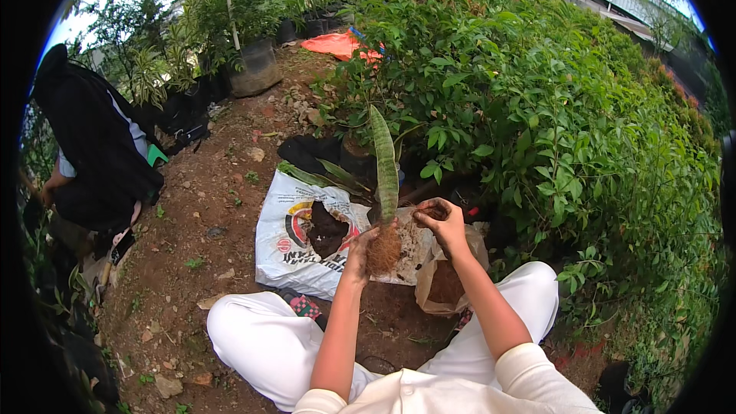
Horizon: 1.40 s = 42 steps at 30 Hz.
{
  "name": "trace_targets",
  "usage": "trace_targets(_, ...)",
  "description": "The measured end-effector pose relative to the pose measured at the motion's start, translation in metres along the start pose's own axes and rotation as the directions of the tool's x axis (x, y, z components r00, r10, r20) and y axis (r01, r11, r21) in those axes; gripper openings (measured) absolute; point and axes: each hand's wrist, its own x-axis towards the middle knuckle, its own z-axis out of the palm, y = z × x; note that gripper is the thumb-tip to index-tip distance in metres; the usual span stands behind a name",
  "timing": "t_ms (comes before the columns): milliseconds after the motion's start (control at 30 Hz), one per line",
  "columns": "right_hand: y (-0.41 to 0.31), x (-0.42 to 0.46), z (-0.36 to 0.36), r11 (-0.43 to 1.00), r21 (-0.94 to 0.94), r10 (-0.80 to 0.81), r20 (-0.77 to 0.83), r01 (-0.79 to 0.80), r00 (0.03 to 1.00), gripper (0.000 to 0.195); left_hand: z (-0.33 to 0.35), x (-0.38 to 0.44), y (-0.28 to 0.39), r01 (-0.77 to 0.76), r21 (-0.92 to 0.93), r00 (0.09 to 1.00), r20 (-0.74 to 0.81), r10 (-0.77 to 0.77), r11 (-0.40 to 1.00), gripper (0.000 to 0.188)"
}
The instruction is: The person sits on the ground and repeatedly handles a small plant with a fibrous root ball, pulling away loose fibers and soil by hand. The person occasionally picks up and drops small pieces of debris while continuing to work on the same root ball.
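Note:
My left hand [362,253] holds a snake plant cutting [386,167] upright by its base, where brown coconut fibre [384,250] is wrapped in a ball. Just to the right, my right hand [440,219] is raised with its fingers bent and pinched around a small clump of brown fibre. Below it stands an open paper-like bag [428,284] with brown fibre inside. On the left lies a white printed plastic sack [276,213], torn open on top, with dark soil [326,233] showing in the hole.
Snake plant leaves [339,175] lie behind the sack, near a black cloth or bag [307,149]. A person in black [92,144] sits at the left, close to a trowel [106,270]. Dense shrubs [563,144] border the right side. A large planter [256,69] and orange sheet [336,45] are farther back.

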Motion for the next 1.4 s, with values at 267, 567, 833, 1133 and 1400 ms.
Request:
trace_targets(267,0.012,-0.010,0.015,0.945,0.263,0.221,-0.070,-0.196,0.973,0.021,-0.003,0.004,-0.015,0.042,-0.140,0.998,0.041,-0.036,0.989,0.040)
trace_targets(567,0.009,-0.019,0.027,0.858,0.428,0.312,0.006,-0.285,0.950,0.025,-0.013,0.009,-0.030,0.055,-0.131,0.998,-0.033,-0.060,0.990,0.035)
trace_targets(833,-0.001,-0.013,0.017,0.854,0.486,0.237,-0.051,-0.183,0.970,0.024,-0.026,0.015,-0.027,-0.093,-0.310,0.980,-0.197,0.032,0.946,0.035)
trace_targets(1133,0.002,-0.027,0.038,0.930,-0.199,-0.331,-0.086,0.309,0.940,0.013,-0.042,0.024,-0.043,-0.180,-0.474,0.956,-0.292,0.038,0.862,0.036)
trace_targets(1400,-0.003,-0.036,0.052,0.568,-0.357,-0.636,0.381,0.741,0.671,0.019,-0.047,0.034,-0.070,-0.127,-0.559,0.990,-0.122,0.071,0.819,0.044)
